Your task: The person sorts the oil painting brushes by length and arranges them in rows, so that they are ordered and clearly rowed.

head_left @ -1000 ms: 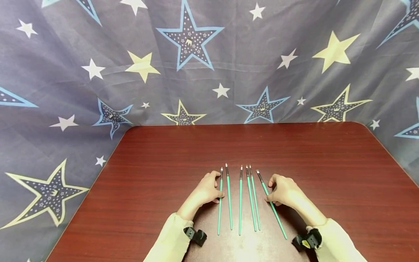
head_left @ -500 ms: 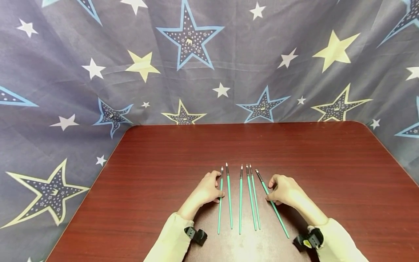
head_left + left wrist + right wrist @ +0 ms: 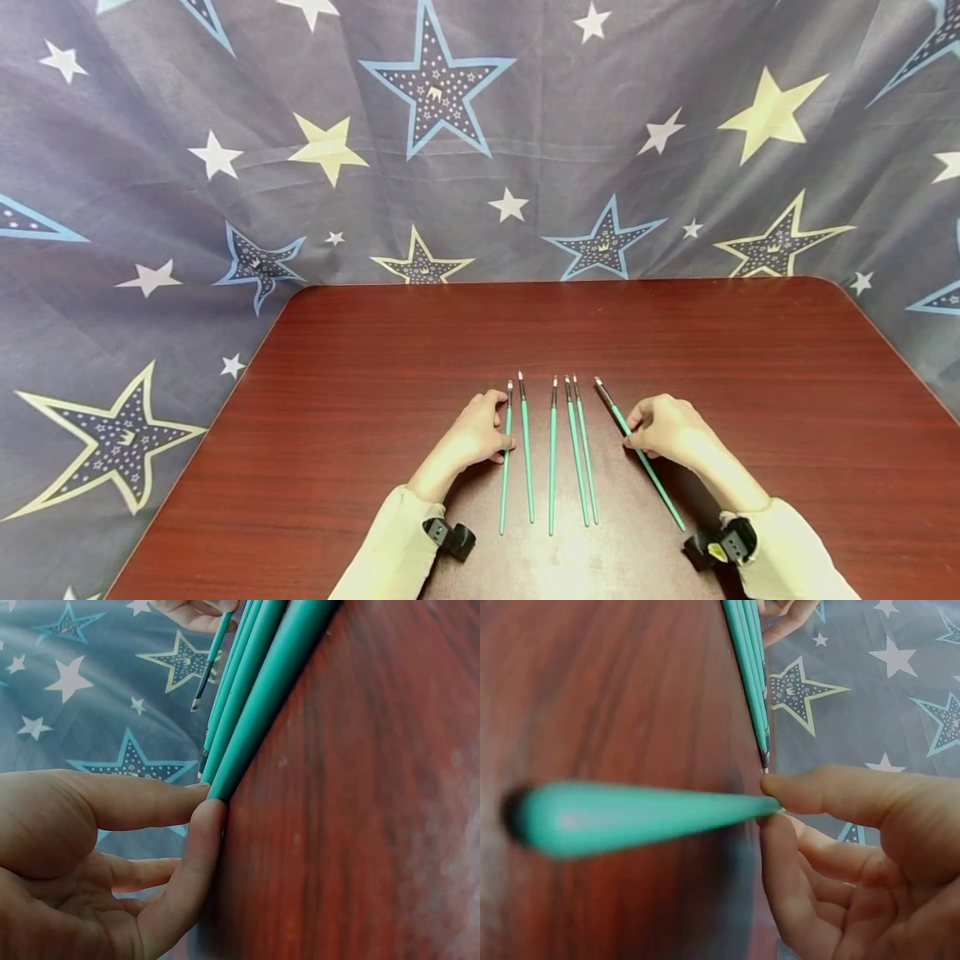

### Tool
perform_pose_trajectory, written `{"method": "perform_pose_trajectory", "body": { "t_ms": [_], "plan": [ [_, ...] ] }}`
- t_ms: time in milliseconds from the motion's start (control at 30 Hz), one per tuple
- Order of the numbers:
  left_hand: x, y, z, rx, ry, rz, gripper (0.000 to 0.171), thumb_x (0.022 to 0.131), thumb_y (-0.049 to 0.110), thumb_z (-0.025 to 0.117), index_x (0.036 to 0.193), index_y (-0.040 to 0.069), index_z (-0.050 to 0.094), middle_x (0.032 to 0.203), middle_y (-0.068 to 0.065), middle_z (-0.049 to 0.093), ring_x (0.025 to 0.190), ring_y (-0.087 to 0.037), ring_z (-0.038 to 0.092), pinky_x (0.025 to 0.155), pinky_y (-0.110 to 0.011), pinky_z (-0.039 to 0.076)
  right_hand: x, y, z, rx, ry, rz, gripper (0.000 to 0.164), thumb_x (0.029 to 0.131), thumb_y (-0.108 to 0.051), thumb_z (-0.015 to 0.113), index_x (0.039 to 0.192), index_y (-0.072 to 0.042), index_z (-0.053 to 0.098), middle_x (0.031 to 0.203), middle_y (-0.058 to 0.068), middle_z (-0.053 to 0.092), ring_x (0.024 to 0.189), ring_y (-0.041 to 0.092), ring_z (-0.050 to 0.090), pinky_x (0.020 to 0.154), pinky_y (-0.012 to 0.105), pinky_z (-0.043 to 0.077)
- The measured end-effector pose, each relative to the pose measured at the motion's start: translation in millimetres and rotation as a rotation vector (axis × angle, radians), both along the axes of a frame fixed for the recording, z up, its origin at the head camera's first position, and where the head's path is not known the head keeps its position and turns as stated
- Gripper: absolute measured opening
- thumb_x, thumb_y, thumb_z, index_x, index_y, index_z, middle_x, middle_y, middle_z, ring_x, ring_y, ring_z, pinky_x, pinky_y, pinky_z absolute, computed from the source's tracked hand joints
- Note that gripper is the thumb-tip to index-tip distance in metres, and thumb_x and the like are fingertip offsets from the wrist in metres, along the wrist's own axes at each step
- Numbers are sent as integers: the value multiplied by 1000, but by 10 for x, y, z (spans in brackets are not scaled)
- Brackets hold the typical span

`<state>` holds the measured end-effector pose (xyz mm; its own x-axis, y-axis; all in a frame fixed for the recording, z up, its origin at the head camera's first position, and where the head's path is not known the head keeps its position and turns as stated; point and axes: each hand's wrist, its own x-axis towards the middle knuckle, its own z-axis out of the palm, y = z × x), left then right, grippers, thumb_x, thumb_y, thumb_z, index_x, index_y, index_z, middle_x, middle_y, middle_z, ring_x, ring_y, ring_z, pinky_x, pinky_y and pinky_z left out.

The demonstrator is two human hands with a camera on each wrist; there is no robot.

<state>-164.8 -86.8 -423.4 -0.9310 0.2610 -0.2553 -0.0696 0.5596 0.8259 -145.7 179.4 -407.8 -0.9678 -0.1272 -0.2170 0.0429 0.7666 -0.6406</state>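
Several slim paintbrushes with turquoise handles and dark ferrules lie side by side on the table, bristles pointing away. My left hand [image 3: 474, 429] pinches the leftmost paintbrush [image 3: 503, 500] between thumb and index finger; the left wrist view shows the fingertips meeting on its handle [image 3: 262, 712]. At the other end of the row, my right hand [image 3: 672, 429] pinches the rightmost paintbrush [image 3: 663, 492], which slants with its bristles toward the left. Its handle end [image 3: 577, 819] looms blurred in the right wrist view. Between the hands, a paintbrush [image 3: 552, 467] and a close pair [image 3: 576, 454] lie untouched.
The dark red wooden table [image 3: 360, 367] has rounded far corners. Behind and beside it hangs a grey cloth [image 3: 480, 183] printed with stars. Each wrist wears a small black camera, such as the left one [image 3: 450, 537].
My right hand has moved right and slightly away from me, carrying the rightmost paintbrush with it; that brush now slants more and lies farther from the others. The left hand has stayed still.
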Motion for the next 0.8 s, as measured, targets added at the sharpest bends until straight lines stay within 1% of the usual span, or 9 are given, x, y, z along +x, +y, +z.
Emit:
{"method": "perform_pose_trajectory", "body": {
  "t_ms": [167, 400, 567, 800],
  "plan": [
    [5, 6, 7, -4, 5, 0, 65, 71, -10, 68, 128, -5, 38, 91, -15, 40, 55, -17, 53, 45, -24, 57, -23, 53, -4, -12, 14, -21, 11, 71, -12, 70, 78, -7, 63, 63, -2, 60, 55, 10, 59, 49, 23, 53],
    [6, 3, 3, 3, -4, -5, 64, 72, -10, 68, 128, -4, 38, 91, -16, 40, 56, -17, 53, 45, -24, 57, -49, 124, -16, -14, 17, -47, 13, 74, -15, 70, 81, -7, 62, 66, 0, 57, 56, 10, 60, 51, 23, 54],
    [-3, 0, -17, 10, -8, -5, 64, 72, -9, 68, 129, -4, 38, 92, -16, 40, 55, -16, 53, 45, -25, 57, -94, 199, -22, -50, 19, -74, 17, 75, -16, 69, 85, -5, 61, 71, 1, 61, 59, 11, 61, 54, 24, 56],
    [-17, -27, -39, 52, -15, 3, 65, 72, -10, 68, 129, -4, 38, 91, -15, 39, 54, -16, 53, 46, -26, 57, -145, 304, -27, -91, 35, -94, 25, 76, -18, 70, 92, -3, 59, 76, 4, 65, 63, 12, 62, 57, 26, 58]
  ]
}}
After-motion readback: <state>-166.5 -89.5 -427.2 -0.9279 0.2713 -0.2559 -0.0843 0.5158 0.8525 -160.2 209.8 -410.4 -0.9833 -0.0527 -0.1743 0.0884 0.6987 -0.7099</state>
